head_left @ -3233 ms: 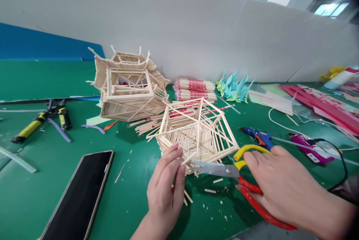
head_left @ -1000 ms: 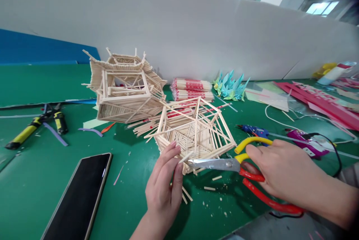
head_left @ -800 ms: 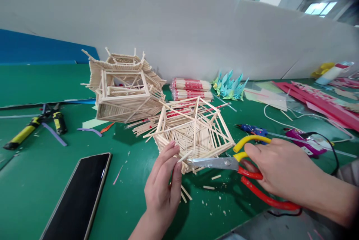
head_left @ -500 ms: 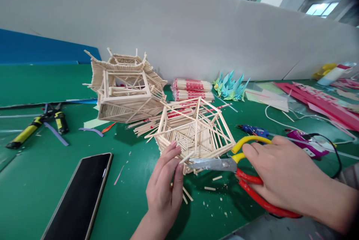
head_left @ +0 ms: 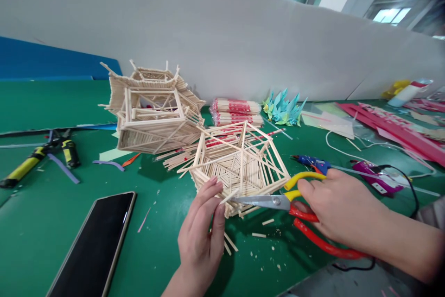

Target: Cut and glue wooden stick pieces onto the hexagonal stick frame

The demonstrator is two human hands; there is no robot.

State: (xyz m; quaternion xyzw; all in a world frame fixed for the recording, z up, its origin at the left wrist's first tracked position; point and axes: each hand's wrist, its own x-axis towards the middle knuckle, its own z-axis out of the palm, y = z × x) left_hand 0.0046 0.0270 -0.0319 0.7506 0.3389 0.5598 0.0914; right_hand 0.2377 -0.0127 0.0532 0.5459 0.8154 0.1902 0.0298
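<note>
On my feed a phone (head_left: 92, 246) lay face-up, scrn dark, at the near L of the green tbl (head_left: 156, 250). Beyond it I saw yellow/blk pliers (head_left: 28, 167), handles apart, a straight purple strip (head_left: 66, 170) by them, then a curved purple strip (head_left: 108, 163) w/ an orange scrap (head_left: 131, 160) near its end. Back L, I had a blue board (head_left: 52, 60) by the wht wall (head_left: 222, 33). Teal paper spikes (head_left: 284, 108), yellow-green at base, sat toward the back. On my R: a blue glue gun (head_left: 314, 163), a purple box (head_left: 371, 176) w/ blk cord, and red/pink sheets (head_left: 365, 118) farther back
</note>
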